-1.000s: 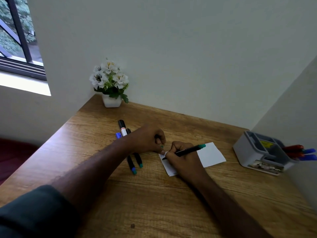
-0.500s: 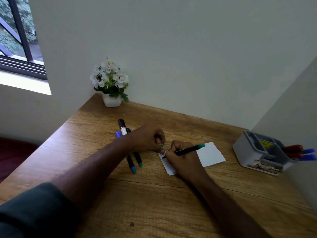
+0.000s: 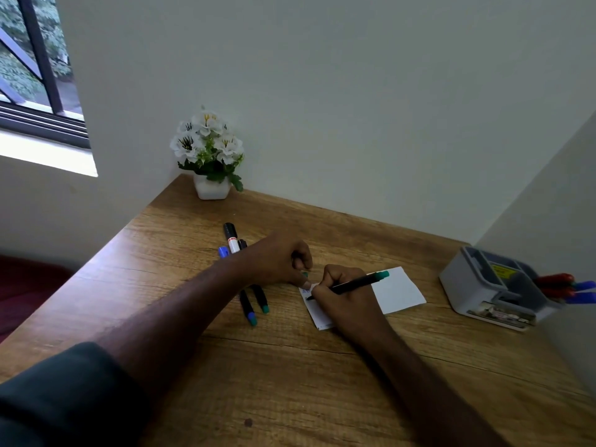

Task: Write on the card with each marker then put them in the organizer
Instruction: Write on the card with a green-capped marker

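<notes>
A white card (image 3: 398, 290) lies on the wooden desk (image 3: 290, 382). My right hand (image 3: 345, 298) grips a black marker with a green end (image 3: 358, 282), its tip down on the card's left part. My left hand (image 3: 283, 259) rests at the card's left edge, fingers curled round a small green cap (image 3: 304, 274) that mostly hides in the fist. Three more markers (image 3: 248, 304) lie on the desk under my left forearm. The grey organizer (image 3: 490, 285) stands at the right wall with red and blue markers (image 3: 567, 287) sticking out of it.
A white pot of white flowers (image 3: 211, 156) sits in the far left corner. Walls close the desk in at the back and on the right. The desk's left edge drops off below a window.
Both hands stay in place at the card; the marker in my right hand has shifted only slightly.
</notes>
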Available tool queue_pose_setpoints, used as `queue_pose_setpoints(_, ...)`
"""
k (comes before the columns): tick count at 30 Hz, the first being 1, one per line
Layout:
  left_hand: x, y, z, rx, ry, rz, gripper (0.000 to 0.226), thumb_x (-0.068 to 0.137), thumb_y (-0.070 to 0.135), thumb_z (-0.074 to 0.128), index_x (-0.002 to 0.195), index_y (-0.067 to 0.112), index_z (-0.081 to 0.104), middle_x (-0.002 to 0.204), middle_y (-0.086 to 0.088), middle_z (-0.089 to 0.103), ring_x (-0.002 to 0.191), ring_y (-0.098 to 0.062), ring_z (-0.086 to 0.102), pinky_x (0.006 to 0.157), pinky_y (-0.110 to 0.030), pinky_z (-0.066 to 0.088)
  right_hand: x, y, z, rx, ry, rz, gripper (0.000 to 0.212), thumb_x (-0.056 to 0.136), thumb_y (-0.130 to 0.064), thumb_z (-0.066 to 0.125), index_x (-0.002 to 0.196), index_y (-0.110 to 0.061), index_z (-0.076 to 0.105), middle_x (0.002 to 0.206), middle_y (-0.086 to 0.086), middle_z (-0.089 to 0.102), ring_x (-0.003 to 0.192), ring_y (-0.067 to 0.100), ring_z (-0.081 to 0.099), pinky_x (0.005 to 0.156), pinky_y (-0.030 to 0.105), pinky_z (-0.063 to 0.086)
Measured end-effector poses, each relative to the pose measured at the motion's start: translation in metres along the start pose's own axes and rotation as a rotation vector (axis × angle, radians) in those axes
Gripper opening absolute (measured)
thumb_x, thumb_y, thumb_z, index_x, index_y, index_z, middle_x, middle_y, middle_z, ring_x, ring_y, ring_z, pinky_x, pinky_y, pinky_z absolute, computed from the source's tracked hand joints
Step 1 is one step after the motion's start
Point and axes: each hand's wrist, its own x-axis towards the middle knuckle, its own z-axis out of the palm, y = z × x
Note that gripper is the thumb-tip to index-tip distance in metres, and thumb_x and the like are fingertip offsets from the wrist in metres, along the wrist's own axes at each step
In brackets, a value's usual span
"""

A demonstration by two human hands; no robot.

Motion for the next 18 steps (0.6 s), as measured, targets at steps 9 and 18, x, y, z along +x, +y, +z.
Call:
queue_pose_setpoints(9, -0.0007, 0.0016, -0.0002, 0.002, -0.005, -0.001, 0.033, 0.071, 0.020, 0.084, 0.100, 0.014, 0.070, 0.089, 0.000, 0.065, 0.079, -0.014, 0.061, 0.067, -0.024, 0.049, 0.0021, 0.0003, -0.0005, 0.005, 0.021, 0.006, 0.039, 0.081, -0.022, 0.076, 0.054, -0.021, 0.049, 0.053, -0.012, 0.054, 0.054, -0.002, 0.052, 0.047, 0.013, 0.036)
queue_pose_setpoints(18, -0.0007, 0.0036, -0.0006, 0.008, -0.007, -0.023, 0.034, 0.071, 0.021, 0.084, 0.101, 0.015, 0.070, 0.091, -0.001, 0.066, 0.085, -0.018, 0.063, 0.072, -0.030, 0.053, 0.0026, 0.0012, -0.0004, 0.004, 0.022, 0.001, 0.038, 0.081, -0.021, 0.075, 0.054, -0.024, 0.048, 0.052, -0.016, 0.055, 0.054, -0.003, 0.051, 0.048, 0.013, 0.035)
